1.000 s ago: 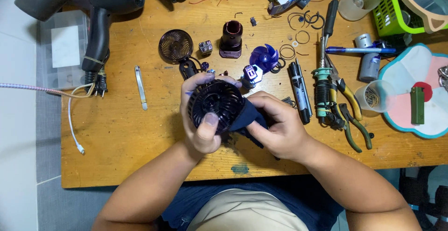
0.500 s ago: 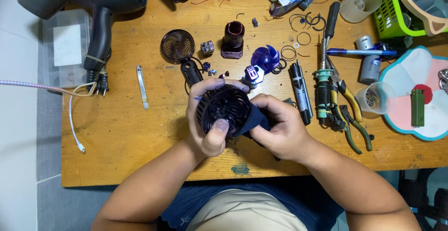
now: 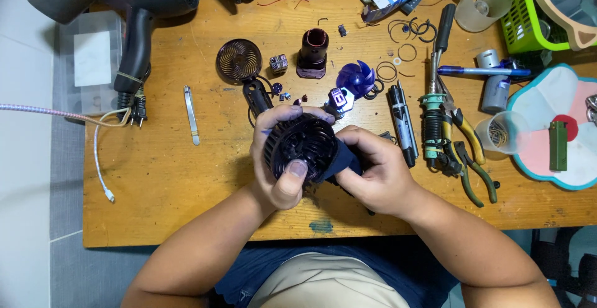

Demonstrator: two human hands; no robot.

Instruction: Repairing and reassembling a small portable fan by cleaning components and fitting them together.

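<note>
Two bare forearms come in from the bottom of the frame, no sleeves visible, no watch, bands or rings seen. Left hand [image 3: 280,158] and right hand [image 3: 373,171] bare, no gloves. Nails short and unpainted; left thumbnail shows clearly at centre frame. Lower centre: beige top [image 3: 323,283] over the belly, rounded shape, plain, no print visible. Around it dark blue cloth [image 3: 385,264], looks like shorts or trousers at the lap, slightly wrinkled. Nothing more of the body in frame.

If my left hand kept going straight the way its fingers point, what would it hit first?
Probably the small black part on the table just beyond the left hand, which grips the dark round fan housing; height is unclear.
</note>
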